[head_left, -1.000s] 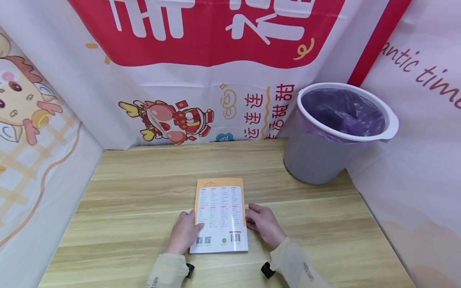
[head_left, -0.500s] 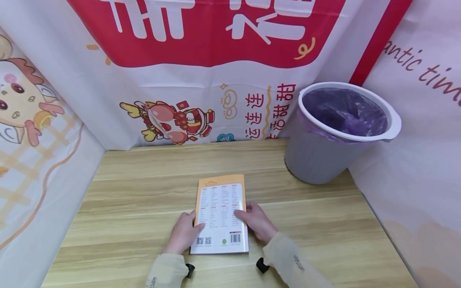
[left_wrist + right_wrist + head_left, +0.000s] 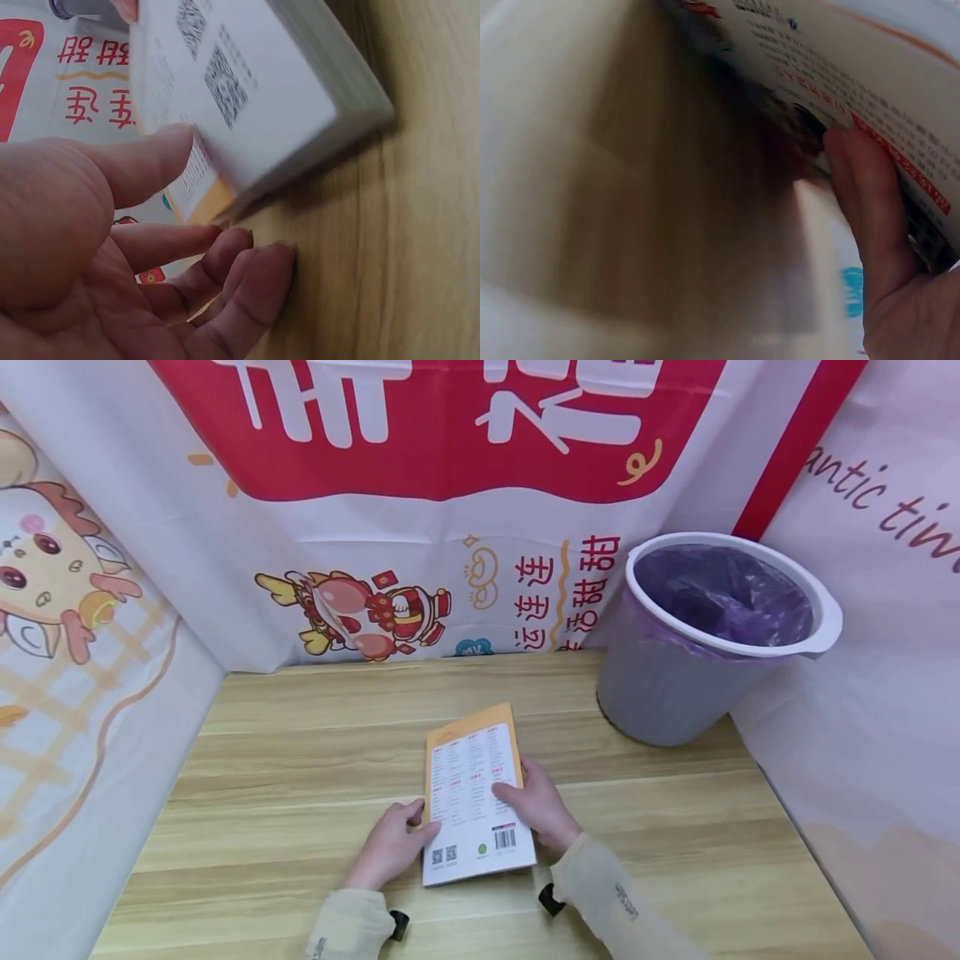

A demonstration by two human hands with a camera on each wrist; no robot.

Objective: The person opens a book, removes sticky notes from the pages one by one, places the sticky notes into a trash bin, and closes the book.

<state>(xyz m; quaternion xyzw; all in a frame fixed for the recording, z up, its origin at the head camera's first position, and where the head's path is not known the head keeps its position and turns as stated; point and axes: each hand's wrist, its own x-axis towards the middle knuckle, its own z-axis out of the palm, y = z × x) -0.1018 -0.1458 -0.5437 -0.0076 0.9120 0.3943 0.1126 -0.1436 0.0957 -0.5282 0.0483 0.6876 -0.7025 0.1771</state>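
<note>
A paperback book (image 3: pixel 467 814) with an orange-and-white back cover is tilted above the table, its right side raised. My right hand (image 3: pixel 546 810) grips its right edge, thumb on the printed cover. In the right wrist view, fingers (image 3: pixel 881 217) of that hand lie against the book's other cover (image 3: pixel 832 67). At the left edge is my left hand (image 3: pixel 390 845), its thumb (image 3: pixel 154 161) over the cover in the left wrist view. The other left fingers (image 3: pixel 259 289) hang loosely bent below the edge, not wrapped round the book.
A grey bin (image 3: pixel 667 685) with a purple liner stands at the back right of the wooden table (image 3: pixel 300 735). Printed cloths (image 3: pixel 360 518) hang at the back and on both sides.
My right thumb has come onto the cover and the hand has taken hold of the right edge. The book has lifted on that side, turned slightly, and shifted right; my left hand followed slightly.
</note>
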